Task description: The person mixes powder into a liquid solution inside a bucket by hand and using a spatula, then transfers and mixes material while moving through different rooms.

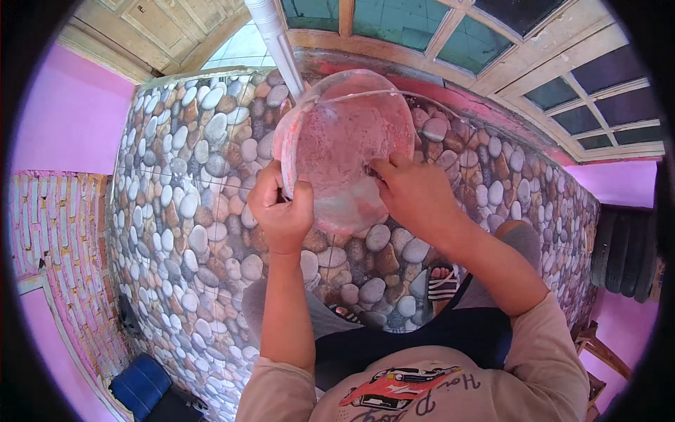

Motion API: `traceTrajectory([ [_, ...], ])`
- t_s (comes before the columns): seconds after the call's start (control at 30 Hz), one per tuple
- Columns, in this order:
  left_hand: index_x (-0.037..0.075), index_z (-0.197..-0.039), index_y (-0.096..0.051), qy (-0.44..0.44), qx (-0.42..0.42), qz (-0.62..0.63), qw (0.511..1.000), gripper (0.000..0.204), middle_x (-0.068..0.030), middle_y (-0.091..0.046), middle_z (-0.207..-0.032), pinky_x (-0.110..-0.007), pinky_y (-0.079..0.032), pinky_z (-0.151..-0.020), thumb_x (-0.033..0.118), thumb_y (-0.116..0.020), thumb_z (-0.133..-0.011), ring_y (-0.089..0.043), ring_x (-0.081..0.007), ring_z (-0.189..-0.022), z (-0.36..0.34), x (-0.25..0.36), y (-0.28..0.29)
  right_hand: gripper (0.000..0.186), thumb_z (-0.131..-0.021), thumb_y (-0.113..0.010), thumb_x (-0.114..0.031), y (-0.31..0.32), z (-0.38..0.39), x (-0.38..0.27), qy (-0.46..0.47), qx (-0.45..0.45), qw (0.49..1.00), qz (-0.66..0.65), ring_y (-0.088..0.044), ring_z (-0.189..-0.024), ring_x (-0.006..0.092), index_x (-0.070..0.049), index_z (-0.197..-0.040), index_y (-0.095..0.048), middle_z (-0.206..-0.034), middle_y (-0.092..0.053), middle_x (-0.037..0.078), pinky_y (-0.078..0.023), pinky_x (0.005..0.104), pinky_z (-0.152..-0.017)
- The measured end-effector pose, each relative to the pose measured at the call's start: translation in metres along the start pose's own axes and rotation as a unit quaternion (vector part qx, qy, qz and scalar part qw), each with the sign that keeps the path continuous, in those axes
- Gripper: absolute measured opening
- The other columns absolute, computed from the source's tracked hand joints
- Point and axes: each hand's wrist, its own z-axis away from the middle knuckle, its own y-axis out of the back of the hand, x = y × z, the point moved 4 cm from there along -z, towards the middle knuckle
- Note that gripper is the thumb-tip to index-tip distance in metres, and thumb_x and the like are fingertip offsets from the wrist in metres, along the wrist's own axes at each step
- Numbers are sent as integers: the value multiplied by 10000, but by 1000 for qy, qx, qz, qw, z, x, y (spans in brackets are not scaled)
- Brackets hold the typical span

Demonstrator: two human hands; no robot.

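A pinkish, see-through plastic bucket [337, 133] is tilted in front of me, its mouth toward me and its inside smeared with pale residue. My left hand [281, 207] is closed round the bucket's near-left rim, thumb on the inner side. At the right side of the mouth is my right hand [415, 190], its fingers curled together against the inner wall. A small greyish bit shows at those fingertips, too hidden to name. A thin handle [380, 92] arches across the far side of the bucket.
Pebble-patterned flooring [204, 211] surrounds my sandalled feet [441, 285]. A white pipe [275, 42] stands just beyond the bucket. Glass-paned wooden doors [478, 35] line the far right. Dark tyres [622, 243] are stacked at right; a blue container [140, 385] sits lower left.
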Motion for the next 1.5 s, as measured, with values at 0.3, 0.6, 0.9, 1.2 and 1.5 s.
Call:
traceTrajectory([
  [0.3, 36, -696, -487, 3, 5, 8, 1000, 175, 33, -486, -701, -223, -340, -581, -21, -623, -790, -402, -53, -654, -3, 6, 0, 274, -850, -596, -169, 3, -1, -9, 1, 8, 1000, -15, -656, -701, 337, -96, -1108, -647, -883, -615, 134, -523, 466, -626],
  [0.6, 20, -694, -502, 3, 18, 19, 1000, 107, 3, -484, -651, -233, -332, -520, 3, -598, -739, -389, -60, -602, -4, 1, 1, 279, -836, -612, -164, -3, -3, 0, -21, 10, 1000, 21, -660, -754, 336, -98, -1106, -646, -893, -620, 131, -528, 436, -636],
  [0.9, 32, -655, -441, -3, 26, 5, 1000, 169, 0, -411, -614, -246, -292, -499, -1, -589, -729, -338, -64, -579, -4, 2, 2, 250, -793, -636, -164, -3, 0, 1, 3, 50, 998, 32, -674, -729, 320, -35, -1007, -628, -863, -627, 155, -538, 423, -612],
  [1.2, 40, -650, -429, 12, 34, 33, 999, 188, 19, -398, -610, -238, -285, -504, -6, -593, -729, -338, -54, -589, -4, 1, 2, 277, -853, -617, -177, -8, -1, 2, -6, -31, 999, 22, -661, -782, 315, -82, -1112, -636, -902, -623, 119, -527, 439, -643],
  [1.5, 33, -652, -419, 5, 23, -7, 1000, 187, 18, -400, -617, -247, -300, -520, -5, -584, -729, -340, -58, -601, -4, 1, 3, 288, -856, -613, -198, -11, 0, 2, -17, 16, 1000, -15, -663, -727, 319, -62, -1110, -625, -889, -624, 126, -526, 440, -641],
])
